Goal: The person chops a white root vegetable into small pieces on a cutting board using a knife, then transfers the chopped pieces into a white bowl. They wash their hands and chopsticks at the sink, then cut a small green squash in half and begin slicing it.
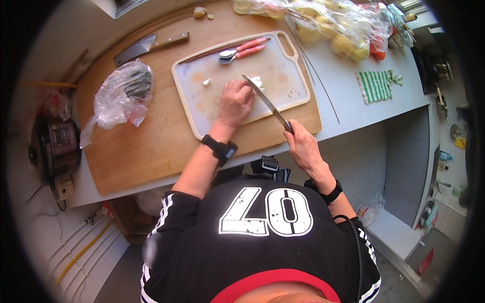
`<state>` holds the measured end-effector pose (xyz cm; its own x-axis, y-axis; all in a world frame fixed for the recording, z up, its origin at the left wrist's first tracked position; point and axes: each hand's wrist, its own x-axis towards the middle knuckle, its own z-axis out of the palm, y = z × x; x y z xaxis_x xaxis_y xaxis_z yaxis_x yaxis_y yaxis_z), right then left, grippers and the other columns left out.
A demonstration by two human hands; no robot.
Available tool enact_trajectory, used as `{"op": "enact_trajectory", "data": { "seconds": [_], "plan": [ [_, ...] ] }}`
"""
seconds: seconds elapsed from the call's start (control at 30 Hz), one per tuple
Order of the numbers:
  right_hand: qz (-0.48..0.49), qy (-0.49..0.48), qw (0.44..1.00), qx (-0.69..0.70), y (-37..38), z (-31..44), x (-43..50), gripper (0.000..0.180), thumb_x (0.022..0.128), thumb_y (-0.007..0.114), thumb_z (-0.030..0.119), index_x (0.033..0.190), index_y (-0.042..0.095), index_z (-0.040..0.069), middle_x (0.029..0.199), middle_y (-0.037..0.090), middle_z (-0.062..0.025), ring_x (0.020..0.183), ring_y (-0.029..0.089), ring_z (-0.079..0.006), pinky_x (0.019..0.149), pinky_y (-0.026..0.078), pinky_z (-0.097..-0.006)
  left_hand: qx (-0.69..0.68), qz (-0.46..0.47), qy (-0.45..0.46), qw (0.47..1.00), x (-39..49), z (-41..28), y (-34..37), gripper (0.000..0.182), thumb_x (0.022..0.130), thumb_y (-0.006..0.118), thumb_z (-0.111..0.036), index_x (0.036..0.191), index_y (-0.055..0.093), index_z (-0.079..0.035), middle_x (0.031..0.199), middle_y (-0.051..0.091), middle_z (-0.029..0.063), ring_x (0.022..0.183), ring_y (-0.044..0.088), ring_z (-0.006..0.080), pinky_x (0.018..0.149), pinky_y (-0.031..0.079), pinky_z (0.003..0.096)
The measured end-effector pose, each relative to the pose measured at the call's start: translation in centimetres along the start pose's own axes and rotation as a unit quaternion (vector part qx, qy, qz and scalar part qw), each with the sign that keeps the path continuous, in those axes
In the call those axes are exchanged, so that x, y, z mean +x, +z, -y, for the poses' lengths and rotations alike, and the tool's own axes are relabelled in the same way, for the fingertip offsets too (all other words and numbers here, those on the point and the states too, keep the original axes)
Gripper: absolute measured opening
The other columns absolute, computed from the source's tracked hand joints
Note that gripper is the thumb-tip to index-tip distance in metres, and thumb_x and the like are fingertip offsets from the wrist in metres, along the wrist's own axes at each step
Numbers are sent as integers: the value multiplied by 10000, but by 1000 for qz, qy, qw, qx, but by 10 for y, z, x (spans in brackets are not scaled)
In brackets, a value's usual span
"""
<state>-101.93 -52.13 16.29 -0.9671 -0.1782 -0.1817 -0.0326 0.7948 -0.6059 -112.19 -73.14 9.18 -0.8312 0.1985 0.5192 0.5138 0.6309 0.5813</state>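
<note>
My right hand [304, 146] grips the dark handle of a kitchen knife [267, 101], its long blade slanting up and left over a plastic cutting board [212, 111]. Curled beside the blade near its tip is my left hand [237, 99]; its fingertips are hidden, so what they hold is not visible. Just right of the blade tip lie white pieces, seemingly cut garlic [257, 82]. A single garlic clove [207, 82] rests apart, left of my left hand. Two spoons with pink handles [246, 49] and a pair of chopsticks [212, 52] lie along the board's far side.
Under the cutting board is a large wooden board [151, 163]. A cleaver [151, 46], a plastic bag with dark contents [125, 92] and ginger [200, 12] lie on it. Bagged round produce [326, 32], thin skewers [322, 87] and a striped cloth [374, 87] are rightward; an electric cooker [55, 147] stands left.
</note>
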Motion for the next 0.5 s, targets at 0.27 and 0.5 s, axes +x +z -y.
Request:
{"op": "enact_trajectory", "data": {
  "seconds": [0.27,0.5],
  "plan": [
    [-8,-10,999,-33,1,0,-2,281,955,530,163,1186,475,12,1002,602,-200,833,625,-417,690,516,-486,-6,-21,-1,1000,1,-2,1,130,709,692,-31,810,612,-51,903,584,100,868,551,301,792,454,388],
    [8,1,999,-53,-12,10,-3,256,944,543,142,1158,477,19,964,589,-209,807,621,-420,668,508,-487,19,2,4,1000,-1,2,3,119,711,680,-40,783,590,-71,881,579,81,858,549,282,774,434,380]
  ]
}}
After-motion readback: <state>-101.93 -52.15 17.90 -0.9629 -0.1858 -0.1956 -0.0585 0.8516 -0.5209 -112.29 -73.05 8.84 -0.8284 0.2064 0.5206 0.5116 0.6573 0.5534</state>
